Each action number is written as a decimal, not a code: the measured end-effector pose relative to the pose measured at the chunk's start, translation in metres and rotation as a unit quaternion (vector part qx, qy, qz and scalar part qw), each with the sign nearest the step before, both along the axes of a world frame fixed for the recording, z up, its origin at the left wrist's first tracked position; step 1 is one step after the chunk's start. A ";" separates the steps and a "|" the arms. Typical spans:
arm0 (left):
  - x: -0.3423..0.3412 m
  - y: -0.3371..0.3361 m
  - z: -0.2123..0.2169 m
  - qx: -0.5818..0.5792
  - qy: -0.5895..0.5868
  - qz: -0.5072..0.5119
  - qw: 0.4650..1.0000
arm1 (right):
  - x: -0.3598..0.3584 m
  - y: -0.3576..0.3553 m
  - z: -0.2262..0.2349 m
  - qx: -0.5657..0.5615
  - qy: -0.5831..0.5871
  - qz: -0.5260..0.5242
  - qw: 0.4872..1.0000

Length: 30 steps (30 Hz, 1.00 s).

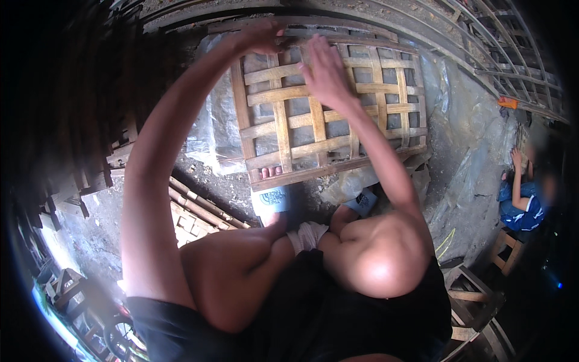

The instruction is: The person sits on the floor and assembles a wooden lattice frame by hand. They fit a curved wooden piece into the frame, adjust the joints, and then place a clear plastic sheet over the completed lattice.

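Resting right hand (329, 72) open on wooden lattice (316, 120), above toes (271, 172) and plastic sheet (208, 148); bending left hand (262, 37) at its far-left end (grip unclear); showing slats (280, 123) already interlaced, with remaining work unclear.

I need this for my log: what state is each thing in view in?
Left hand: fingers bent at the panel's far-left corner; grip unclear
Right hand: fingers extended over the panel's far part
Wooden lattice panel: slats interlaced, gaps open
Plastic sheeting: crumpled, partly beneath the panel
Slides: worn, one per foot
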State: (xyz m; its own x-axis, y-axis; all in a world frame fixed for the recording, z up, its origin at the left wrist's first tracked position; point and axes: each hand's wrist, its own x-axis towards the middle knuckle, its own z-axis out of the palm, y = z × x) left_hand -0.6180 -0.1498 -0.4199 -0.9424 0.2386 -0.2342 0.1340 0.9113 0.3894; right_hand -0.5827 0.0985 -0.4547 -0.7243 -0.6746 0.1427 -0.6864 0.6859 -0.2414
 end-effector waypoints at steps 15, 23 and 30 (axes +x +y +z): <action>-0.001 0.021 -0.003 -0.066 -0.023 0.019 0.997 | -0.038 0.076 -0.009 -0.017 0.010 -0.206 0.978; 0.008 0.021 -0.001 -0.083 -0.002 0.026 0.996 | -0.043 0.122 -0.038 0.093 0.090 -0.158 0.979; 0.018 0.023 -0.017 -0.016 0.117 0.077 0.990 | -0.091 0.256 -0.046 -0.048 -0.056 -0.484 0.872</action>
State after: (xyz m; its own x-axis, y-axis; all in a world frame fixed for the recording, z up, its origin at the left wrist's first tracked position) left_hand -0.5997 -0.1268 -0.4366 -0.9965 0.0831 -0.0111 0.0746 0.9391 0.3354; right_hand -0.6736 0.3548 -0.5011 -0.9607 0.2716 0.0567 0.2343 0.9036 -0.3587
